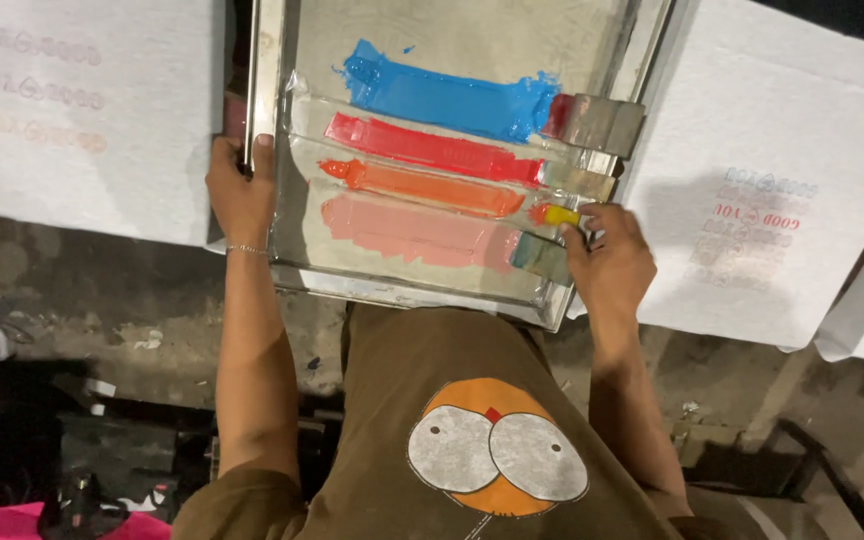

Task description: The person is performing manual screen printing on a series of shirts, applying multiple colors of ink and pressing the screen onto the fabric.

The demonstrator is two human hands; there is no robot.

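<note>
A person leans over a metal-framed printing screen (pixel 432 150) that lies between two white sheets, seen from above. Left of the screen, a white sheet (pixel 82 110) on the surface carries faint rows of pale red and orange print. The left hand (pixel 240 190) grips the screen's left frame rail, fingers (pixel 264 150) curled over its edge and thumb on the outside. Inside the frame, four bands of ink run side by side from left to right: blue (pixel 447 95) at the far side, then red (pixel 432 148), orange (pixel 422 185) and pale pink (pixel 412 230) nearest the person. Each band ends at the right against a small metal squeegee (pixel 597 122), the squeegees stepped along the screen's right edge. The right hand (pixel 607 260) rests at the screen's near right corner, fingers (pixel 577 235) pinched on a yellow-tipped squeegee (pixel 560 214) at the end of the orange band. Right of the screen, a second white sheet (pixel 762 170) shows a small block of red and pale print near its middle, partly in the hand's shadow. Below the screen, the person's brown shirt bears a round orange-and-grey figure.
</note>
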